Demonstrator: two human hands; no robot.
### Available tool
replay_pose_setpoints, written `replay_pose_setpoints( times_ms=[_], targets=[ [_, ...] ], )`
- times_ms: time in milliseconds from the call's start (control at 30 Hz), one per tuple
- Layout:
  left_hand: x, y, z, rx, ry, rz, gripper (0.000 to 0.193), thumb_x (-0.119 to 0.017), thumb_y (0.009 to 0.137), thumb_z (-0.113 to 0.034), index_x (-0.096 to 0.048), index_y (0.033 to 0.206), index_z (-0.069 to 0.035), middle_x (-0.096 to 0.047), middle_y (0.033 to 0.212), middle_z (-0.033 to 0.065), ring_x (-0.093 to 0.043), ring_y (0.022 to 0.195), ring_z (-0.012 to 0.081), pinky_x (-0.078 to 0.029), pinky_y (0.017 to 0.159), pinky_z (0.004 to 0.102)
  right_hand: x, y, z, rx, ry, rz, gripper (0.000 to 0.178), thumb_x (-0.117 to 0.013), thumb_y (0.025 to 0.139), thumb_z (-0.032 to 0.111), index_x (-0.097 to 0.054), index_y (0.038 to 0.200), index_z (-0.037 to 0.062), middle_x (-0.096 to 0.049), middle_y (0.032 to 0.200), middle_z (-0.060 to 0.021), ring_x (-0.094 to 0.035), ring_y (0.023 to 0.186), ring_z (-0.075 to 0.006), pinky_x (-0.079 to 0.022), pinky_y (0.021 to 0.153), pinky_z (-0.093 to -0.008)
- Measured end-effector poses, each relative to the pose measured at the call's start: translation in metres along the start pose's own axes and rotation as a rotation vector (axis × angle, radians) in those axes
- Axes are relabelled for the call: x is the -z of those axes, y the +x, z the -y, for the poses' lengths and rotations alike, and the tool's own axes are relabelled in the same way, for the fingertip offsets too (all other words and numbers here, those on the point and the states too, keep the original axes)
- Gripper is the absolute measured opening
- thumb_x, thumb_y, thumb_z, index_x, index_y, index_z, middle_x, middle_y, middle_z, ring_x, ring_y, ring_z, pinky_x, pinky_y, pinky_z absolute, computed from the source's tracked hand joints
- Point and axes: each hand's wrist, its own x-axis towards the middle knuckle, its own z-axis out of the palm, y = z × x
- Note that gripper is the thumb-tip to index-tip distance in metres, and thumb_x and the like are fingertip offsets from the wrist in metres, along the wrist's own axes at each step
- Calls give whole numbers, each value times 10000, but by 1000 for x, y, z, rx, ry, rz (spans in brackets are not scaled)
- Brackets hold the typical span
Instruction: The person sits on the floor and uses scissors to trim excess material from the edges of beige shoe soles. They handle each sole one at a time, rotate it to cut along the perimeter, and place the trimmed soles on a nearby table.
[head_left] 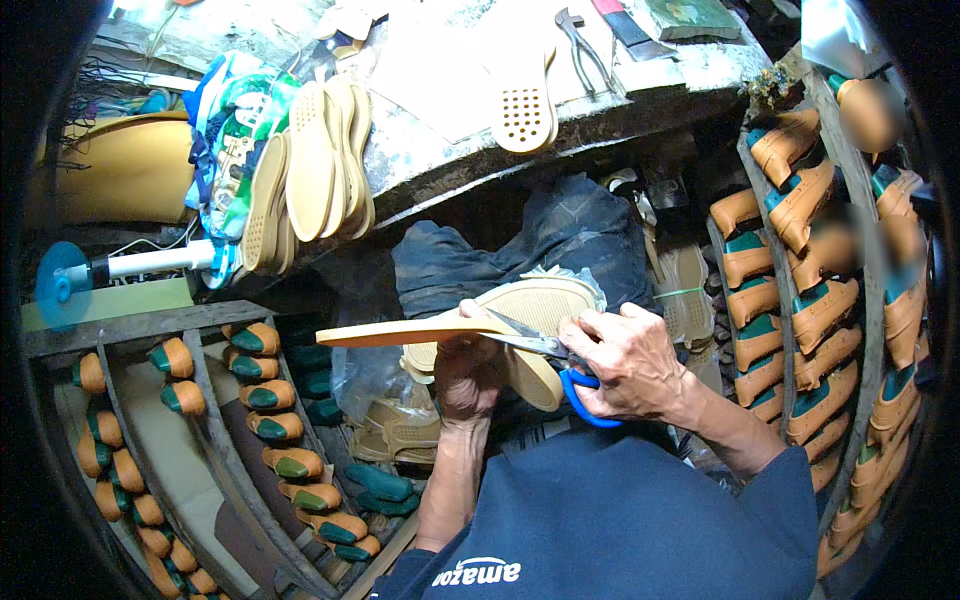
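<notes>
The right hand [625, 360] is squeezing blue scissors [560, 365], the left hand [468, 375] is gripping a tan sole [400, 332] (more soles [310, 175] are hanging over the workbench [430, 150] edge).

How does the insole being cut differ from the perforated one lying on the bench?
The held insole is seen edge-on, gripped level by the left hand while the right hand works blue-handled scissors at it; the perforated insole lies flat on the workbench, untouched. The held one shows an orange-tan edge with no holes visible; the bench one is paler, with rows of holes at its rounded end. Both are tan, foot-shaped soles.
</notes>
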Motion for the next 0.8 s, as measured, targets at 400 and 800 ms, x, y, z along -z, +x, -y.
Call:
replay_pose_setpoints(
  times_ms=[400,800],
  targets=[
    [35,-21,8,163,-55,-57,580,-754,922,67,-630,1471,-73,-695,1441,120,-654,1351,313,-648,1040,523,-11,-14,-1,-32,48,17,450,-808,806,207,-694,1212,50,-691,915,-121,-716,734,-319,-573,669,-428],
    [16,-15,2,239,14,-88,563,-728,821,155,-683,1355,-17,-774,1233,108,-753,1168,289,-597,1096,417,-19,-21,-5,-151,202,-185,483,-822,749,102,-706,1199,-30,-705,878,-174,-686,687,-374,-554,640,-450]
  ],
)
